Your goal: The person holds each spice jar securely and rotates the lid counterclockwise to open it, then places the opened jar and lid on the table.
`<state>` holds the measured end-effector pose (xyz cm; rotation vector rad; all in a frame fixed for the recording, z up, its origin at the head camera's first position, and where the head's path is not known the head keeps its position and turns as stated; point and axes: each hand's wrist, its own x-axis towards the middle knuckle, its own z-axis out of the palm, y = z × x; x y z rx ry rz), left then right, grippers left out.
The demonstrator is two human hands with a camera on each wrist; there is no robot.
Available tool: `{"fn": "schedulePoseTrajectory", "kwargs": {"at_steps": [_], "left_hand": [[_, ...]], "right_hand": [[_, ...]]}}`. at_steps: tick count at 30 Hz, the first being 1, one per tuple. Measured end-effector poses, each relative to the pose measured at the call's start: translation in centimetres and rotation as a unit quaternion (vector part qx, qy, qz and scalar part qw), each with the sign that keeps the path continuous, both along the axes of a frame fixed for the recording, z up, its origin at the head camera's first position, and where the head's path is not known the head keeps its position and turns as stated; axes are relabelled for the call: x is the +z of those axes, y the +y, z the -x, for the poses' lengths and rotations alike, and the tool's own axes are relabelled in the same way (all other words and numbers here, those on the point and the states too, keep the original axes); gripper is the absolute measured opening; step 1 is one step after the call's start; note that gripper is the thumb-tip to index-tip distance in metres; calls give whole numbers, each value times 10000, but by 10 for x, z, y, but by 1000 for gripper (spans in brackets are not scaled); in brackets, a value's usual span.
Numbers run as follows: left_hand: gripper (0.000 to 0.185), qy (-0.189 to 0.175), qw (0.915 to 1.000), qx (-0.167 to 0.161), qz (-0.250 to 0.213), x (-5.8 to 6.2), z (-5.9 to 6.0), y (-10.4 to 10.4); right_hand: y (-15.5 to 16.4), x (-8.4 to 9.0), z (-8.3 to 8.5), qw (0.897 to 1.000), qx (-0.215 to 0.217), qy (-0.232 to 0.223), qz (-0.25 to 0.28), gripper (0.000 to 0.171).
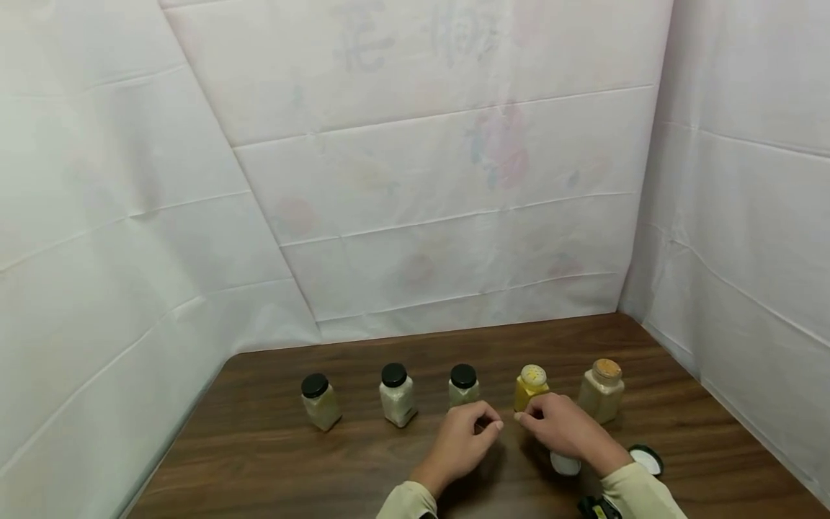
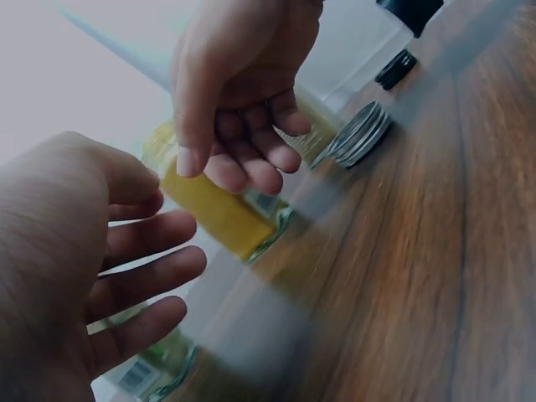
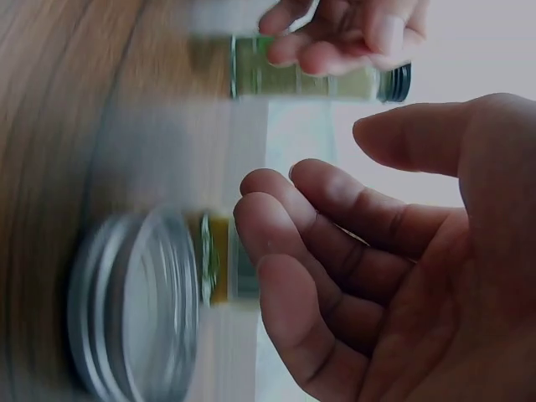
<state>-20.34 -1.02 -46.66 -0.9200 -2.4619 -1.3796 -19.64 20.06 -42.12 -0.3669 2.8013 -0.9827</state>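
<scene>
Five small spice jars stand in a row on the wooden table. My left hand hovers in front of the third black-capped jar, its fingers relaxed and holding nothing. My right hand sits just in front of the yellow jar, whose shaker top is uncovered; its fingers are loosely curled and hold nothing. The two hands nearly meet at the fingertips. The left wrist view shows the yellow jar behind both hands. A blurred round lid lies close in the right wrist view.
Two more black-capped jars stand to the left, and a tan jar without a cap to the right. Two loose lids lie near my right wrist. White sheeting walls the table on three sides.
</scene>
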Motion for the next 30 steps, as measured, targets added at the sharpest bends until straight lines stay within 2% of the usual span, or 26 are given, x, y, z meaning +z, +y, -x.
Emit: {"fn": "schedulePoseTrajectory", "kwargs": {"at_steps": [5, 10, 16, 22, 30], "left_hand": [[7, 187, 9988, 233, -399, 1, 4, -9], [6, -21, 9970, 447, -636, 2, 7, -21], [11, -108, 9931, 648, -972, 0, 10, -32], [12, -119, 9826, 1030, -1544, 1, 10, -36], [9, -217, 9750, 1398, -1716, -1, 12, -35]], "right_hand": [[-14, -2, 2, 9994, 332, 22, 54, 26], [-28, -3, 4, 9981, 527, -184, 278, 23], [-42, -8, 11, 9992, 189, -308, 171, 30], [-53, -13, 18, 9994, -66, -336, -25, 48], [-61, -16, 27, 9989, -80, -462, 58, 60]]}}
